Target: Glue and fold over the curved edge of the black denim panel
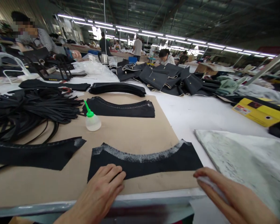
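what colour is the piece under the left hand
The piece is black, whitish along its curved edge, seen in the head view.

"Where does your feed look from?"
"I see through one camera on the person's head, facing forward and down across the table [175, 109]."
"How near?"
"Close at the bottom, where I look down on the left hand [106, 183] and right hand [228, 189]; far at the top, where I see across the hall to the lamps [152, 33], sloping down rightward in my frame."
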A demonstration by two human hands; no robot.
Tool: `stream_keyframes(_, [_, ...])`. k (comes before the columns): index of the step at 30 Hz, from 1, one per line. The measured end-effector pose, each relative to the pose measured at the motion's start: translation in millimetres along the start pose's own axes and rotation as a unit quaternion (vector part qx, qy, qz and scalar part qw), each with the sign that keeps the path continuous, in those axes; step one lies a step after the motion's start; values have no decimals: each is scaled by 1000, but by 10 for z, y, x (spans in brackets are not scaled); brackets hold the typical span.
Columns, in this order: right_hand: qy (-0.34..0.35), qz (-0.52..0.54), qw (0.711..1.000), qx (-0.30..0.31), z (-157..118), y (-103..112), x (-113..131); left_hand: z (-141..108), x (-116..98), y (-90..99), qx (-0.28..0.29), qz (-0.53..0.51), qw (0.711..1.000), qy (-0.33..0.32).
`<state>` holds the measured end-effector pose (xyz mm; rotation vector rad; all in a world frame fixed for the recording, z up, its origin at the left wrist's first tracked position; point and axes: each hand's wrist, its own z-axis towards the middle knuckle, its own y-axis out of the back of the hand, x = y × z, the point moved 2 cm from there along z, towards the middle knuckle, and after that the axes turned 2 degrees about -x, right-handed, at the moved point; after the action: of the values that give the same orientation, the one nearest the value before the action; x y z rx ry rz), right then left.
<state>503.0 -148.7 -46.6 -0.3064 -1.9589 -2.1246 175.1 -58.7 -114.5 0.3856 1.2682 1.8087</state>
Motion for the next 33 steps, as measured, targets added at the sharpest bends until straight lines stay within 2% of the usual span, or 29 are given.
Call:
stream_keyframes(3, [-11,-112,992,-57,137,-38,-313,-70,85,29,-21,37,999,-8])
stream_keyframes(7, [-11,-215,976,-24,217,-352,-540,-169,182,67,-48,79,995,-24])
stream_keyframes(10, [-15,-203,979,-31,160,-505,-708,-206,250,111,-60,88,993,-41])
stream_keyframes(12, [-55,-182,980,-52,104,-479,-870,-177,266,151,-55,77,995,-39])
stream_keyframes(14, [-130,-190,971,-68,70,-356,-1015,-100,243,189,-53,49,997,-22])
stream_keyframes(16, [-183,-214,956,-82,85,-182,-1024,9,186,201,-54,10,999,-4])
stream_keyframes(18, [-154,-205,961,-101,161,-30,-810,117,118,168,-48,-29,998,8])
stream_keyframes(19, [-111,-178,971,-117,216,19,-620,161,86,134,-39,-46,998,11])
stream_keyframes(21, [0,-107,989,-106,337,39,-145,215,38,43,-8,-72,997,17])
stream_keyframes(24, [125,-67,988,-62,495,-71,552,217,8,-82,32,-73,997,22])
stream_keyframes(27, [261,-86,962,-5,599,-266,1007,182,-4,-131,45,-39,998,14])
stream_keyframes(29, [275,-70,959,14,667,-405,1147,171,-15,-126,49,-18,999,9])
stream_keyframes(33, [185,-9,983,17,820,-659,1240,199,-41,-85,56,-6,998,4])
